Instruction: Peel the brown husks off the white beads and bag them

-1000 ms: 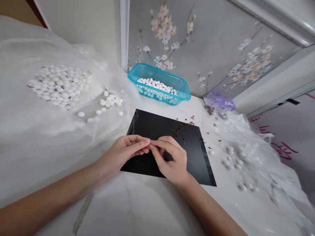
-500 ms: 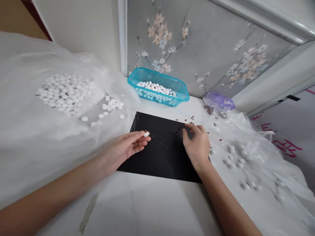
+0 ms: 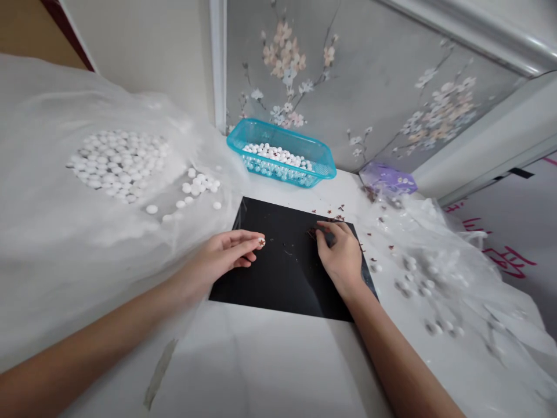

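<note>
"Your hands?"
"My left hand (image 3: 230,249) is pinching a white ball (image 3: 261,242) above the black sheet's (image 3: 278,281) left side; my right hand (image 3: 342,255) is curling loosely by brown bits (image 3: 311,233), its hold unclear."
"Why the far basket (image 3: 282,177)?"
"It's holding more balls (image 3: 276,154), probably stopping them rolling."

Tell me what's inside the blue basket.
The basket holds many white balls; more show through its front wall. Those on top hide the pile's middle and the bottom beneath.
</note>
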`<action>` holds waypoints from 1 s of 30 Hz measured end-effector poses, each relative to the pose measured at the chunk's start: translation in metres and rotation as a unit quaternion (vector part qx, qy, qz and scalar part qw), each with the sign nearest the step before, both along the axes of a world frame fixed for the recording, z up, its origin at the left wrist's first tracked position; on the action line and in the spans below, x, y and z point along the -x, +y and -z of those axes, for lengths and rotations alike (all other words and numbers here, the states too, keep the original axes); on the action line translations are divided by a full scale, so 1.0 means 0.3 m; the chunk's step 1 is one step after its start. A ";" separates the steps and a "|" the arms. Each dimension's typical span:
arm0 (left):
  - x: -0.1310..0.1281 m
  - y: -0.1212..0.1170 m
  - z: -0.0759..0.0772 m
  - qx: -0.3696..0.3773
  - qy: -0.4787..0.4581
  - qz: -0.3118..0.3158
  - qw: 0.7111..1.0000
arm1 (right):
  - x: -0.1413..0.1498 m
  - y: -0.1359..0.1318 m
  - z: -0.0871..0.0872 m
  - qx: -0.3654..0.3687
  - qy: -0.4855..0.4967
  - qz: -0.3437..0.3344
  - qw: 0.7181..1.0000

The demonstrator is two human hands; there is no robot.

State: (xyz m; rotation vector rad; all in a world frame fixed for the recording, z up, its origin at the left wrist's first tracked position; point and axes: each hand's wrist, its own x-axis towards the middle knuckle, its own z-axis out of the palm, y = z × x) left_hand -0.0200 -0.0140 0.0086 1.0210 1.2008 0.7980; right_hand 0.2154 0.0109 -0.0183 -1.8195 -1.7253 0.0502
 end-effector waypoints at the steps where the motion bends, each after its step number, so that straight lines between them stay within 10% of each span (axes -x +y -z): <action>1: 0.002 0.001 0.003 -0.039 0.053 0.016 0.998 | 0.001 0.000 0.000 0.004 -0.001 -0.007 1.000; 8: 0.023 0.007 0.023 -0.294 0.359 0.050 0.884 | -0.001 -0.003 0.008 0.007 -0.013 -0.031 0.999; 13: 0.073 0.035 -0.027 -0.374 0.393 -0.051 0.839 | 0.001 -0.002 0.008 0.012 -0.028 -0.038 0.999; 17: 0.163 0.082 -0.084 -0.424 0.488 -0.176 0.742 | 0.005 -0.007 0.003 0.024 -0.055 -0.046 0.997; 20: 0.232 0.118 -0.083 -0.368 0.596 -0.152 0.698 | 0.009 -0.012 -0.002 0.021 -0.046 -0.041 0.998; 25: 0.273 0.145 -0.033 -0.282 0.647 -0.044 0.707 | 0.018 -0.015 -0.005 0.017 -0.028 -0.031 0.999; 30: 0.248 0.132 -0.027 -0.294 0.592 -0.070 0.747 | 0.007 -0.008 0.008 0.010 -0.016 -0.023 1.000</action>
